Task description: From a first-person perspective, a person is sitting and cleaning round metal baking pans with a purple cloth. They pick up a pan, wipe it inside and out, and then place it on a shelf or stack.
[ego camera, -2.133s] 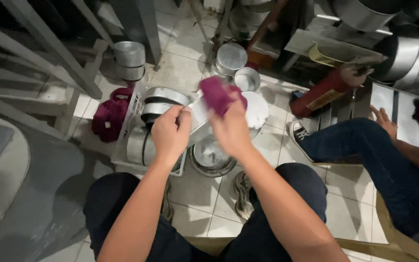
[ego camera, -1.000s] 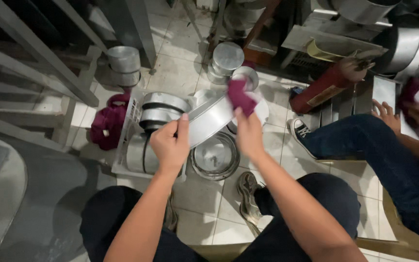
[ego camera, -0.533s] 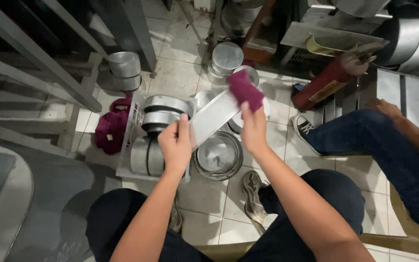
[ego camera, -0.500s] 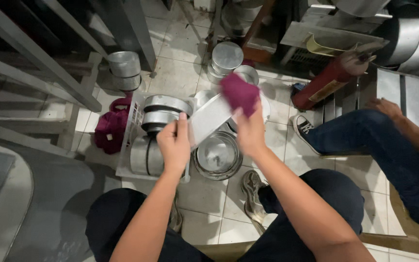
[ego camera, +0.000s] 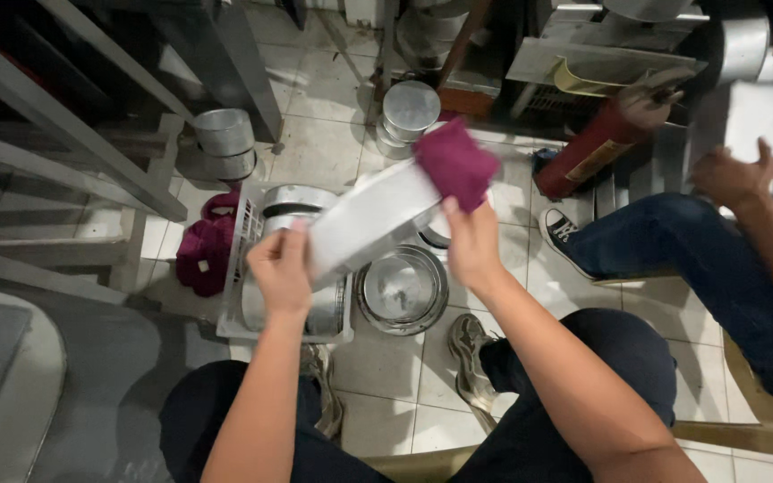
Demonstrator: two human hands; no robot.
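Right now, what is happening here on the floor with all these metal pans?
A seated person holds a rectangular metal pan tilted in the left hand and presses a magenta cloth against its far end with the right hand. Below it, a round pan sits on the tiled floor beside a white crate of more pans. At the right, another person's hand is at other metalware.

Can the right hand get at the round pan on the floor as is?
Probably not yet: the right hand is pressing a maroon cloth to the rectangular tin held by the left hand. The round pan lies uncovered just below.
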